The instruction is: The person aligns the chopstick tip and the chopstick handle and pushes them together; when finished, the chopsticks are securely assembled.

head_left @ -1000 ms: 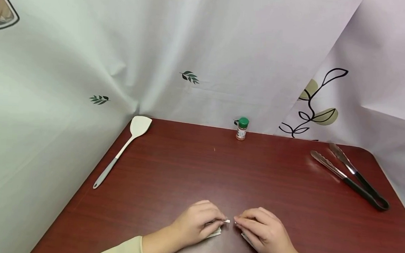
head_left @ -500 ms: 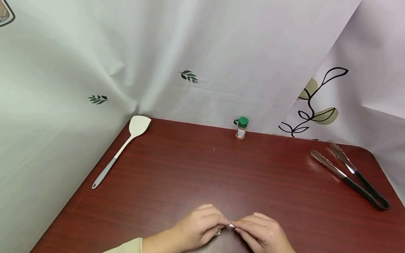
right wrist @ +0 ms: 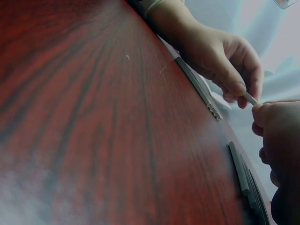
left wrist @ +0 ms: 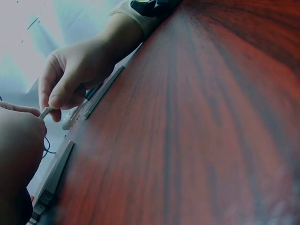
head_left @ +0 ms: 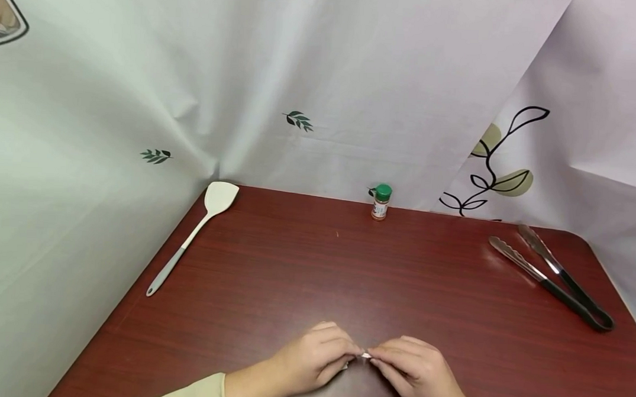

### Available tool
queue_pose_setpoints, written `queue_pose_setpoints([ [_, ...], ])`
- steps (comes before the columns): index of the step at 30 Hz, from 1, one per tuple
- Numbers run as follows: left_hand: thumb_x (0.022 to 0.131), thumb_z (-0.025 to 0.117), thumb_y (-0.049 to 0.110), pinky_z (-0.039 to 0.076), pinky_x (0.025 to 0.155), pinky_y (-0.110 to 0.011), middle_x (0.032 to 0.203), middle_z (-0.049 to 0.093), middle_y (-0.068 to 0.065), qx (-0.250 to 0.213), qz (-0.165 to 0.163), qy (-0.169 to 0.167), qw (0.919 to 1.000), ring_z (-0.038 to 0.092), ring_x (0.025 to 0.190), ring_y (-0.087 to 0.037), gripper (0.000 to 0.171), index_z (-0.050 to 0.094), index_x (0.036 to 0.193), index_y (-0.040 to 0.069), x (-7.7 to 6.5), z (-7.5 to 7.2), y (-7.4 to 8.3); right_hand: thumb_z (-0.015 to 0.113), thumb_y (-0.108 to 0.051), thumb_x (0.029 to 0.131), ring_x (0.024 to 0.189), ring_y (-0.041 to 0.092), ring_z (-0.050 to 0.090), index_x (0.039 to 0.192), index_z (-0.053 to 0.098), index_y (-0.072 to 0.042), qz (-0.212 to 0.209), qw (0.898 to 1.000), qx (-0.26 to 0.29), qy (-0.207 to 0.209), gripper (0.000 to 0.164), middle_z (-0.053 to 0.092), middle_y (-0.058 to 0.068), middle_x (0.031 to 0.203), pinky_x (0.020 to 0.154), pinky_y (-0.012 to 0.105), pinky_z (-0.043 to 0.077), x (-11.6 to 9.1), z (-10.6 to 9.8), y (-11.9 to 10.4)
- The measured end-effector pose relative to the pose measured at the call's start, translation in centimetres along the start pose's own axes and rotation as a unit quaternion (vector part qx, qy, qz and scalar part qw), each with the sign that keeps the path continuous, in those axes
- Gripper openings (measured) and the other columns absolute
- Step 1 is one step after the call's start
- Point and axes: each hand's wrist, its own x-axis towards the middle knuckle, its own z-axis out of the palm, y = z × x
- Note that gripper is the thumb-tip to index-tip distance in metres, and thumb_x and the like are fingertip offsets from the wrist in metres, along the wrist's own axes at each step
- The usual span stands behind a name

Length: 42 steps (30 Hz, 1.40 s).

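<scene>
My left hand [head_left: 319, 357] and right hand [head_left: 419, 369] meet fingertip to fingertip low in the head view. Between them is a small white strip [head_left: 365, 355], each hand pinching one end with thumb and fingers. The right wrist view shows the strip [right wrist: 250, 98] slanting from one hand's fingertips to the other's, raised off the table. Beneath the left hand lie several thin pale sticks [right wrist: 199, 87] side by side. More grey sticks [right wrist: 240, 168] lie under the right hand. In the head view the hands hide nearly all of them.
On the dark red wooden table [head_left: 272, 267], a white spatula [head_left: 194, 234] lies along the left edge. A green-capped spice jar [head_left: 381, 202] stands at the back. Metal tongs with black handles [head_left: 554, 280] lie spread at the right. White printed cloth [head_left: 344, 75] hangs behind the table.
A second ago the hands were slightly apart, with the strip's end showing at the left fingertips. The right hand moved down slightly, and now both hands hold the strip together.
</scene>
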Motion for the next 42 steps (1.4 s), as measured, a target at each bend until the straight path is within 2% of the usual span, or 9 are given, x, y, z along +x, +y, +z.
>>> queue_pose_setpoints([
  [7,0.101,0.07,0.007,0.052,0.096,-0.018,0.108,0.074,0.004,0.003,-0.005,0.007,1.0,0.07,0.099,-0.006,0.013,0.075,0.112,0.01,0.0,0.1,0.1,0.069,-0.014,0.106,0.083,0.026,0.076,0.099,0.08,-0.001,-0.016,1.0,0.002,0.024,0.019,0.077,0.012,0.098,0.085,0.022,0.059,-0.3,-0.1,0.0],
  [16,0.1,0.07,0.008,0.052,0.095,-0.018,0.106,0.074,0.004,0.014,0.002,0.007,0.9999,0.07,0.098,-0.007,0.008,0.074,0.107,0.01,0.0,0.1,0.2,0.069,-0.013,0.105,0.08,0.022,0.075,0.095,0.079,0.0,-0.026,0.999,0.005,0.021,0.019,0.077,0.011,0.094,0.077,0.022,0.06,-0.2,0.0,0.0],
  [22,0.104,0.065,0.007,0.051,0.097,-0.018,0.108,0.073,0.002,0.025,0.01,0.01,0.9996,0.07,0.1,-0.009,0.009,0.072,0.109,0.007,0.4,0.5,1.3,0.069,-0.012,0.105,0.079,0.021,0.075,0.095,0.079,0.0,-0.032,0.999,0.007,0.018,0.019,0.077,0.011,0.094,0.075,0.021,0.059,-0.2,-0.1,-0.1],
  [28,0.107,0.059,0.007,0.051,0.096,-0.018,0.107,0.073,0.001,0.029,-0.001,0.027,0.9992,0.069,0.099,-0.009,0.013,0.072,0.108,0.007,0.7,0.8,2.2,0.07,-0.009,0.104,0.078,0.021,0.075,0.094,0.078,0.003,-0.039,0.998,0.028,0.028,0.017,0.076,0.012,0.092,0.074,0.02,0.059,-0.1,-0.1,-0.2],
  [37,0.106,0.062,0.006,0.052,0.095,-0.02,0.106,0.072,0.001,0.033,0.003,0.038,0.9987,0.069,0.099,-0.01,0.012,0.074,0.107,0.006,0.7,0.8,2.2,0.07,-0.007,0.103,0.077,0.022,0.075,0.093,0.078,0.004,-0.05,0.997,0.049,0.033,0.017,0.076,0.013,0.091,0.072,0.02,0.059,0.6,-0.2,-0.3],
  [42,0.107,0.061,0.007,0.052,0.094,-0.019,0.105,0.073,0.002,0.037,-0.01,0.045,0.9982,0.069,0.097,-0.009,0.012,0.073,0.107,0.007,0.7,0.8,1.9,0.067,-0.008,0.105,0.078,0.023,0.075,0.095,0.078,0.004,-0.05,0.998,0.029,0.022,0.019,0.076,0.014,0.094,0.074,0.021,0.059,0.8,-0.2,-0.2],
])
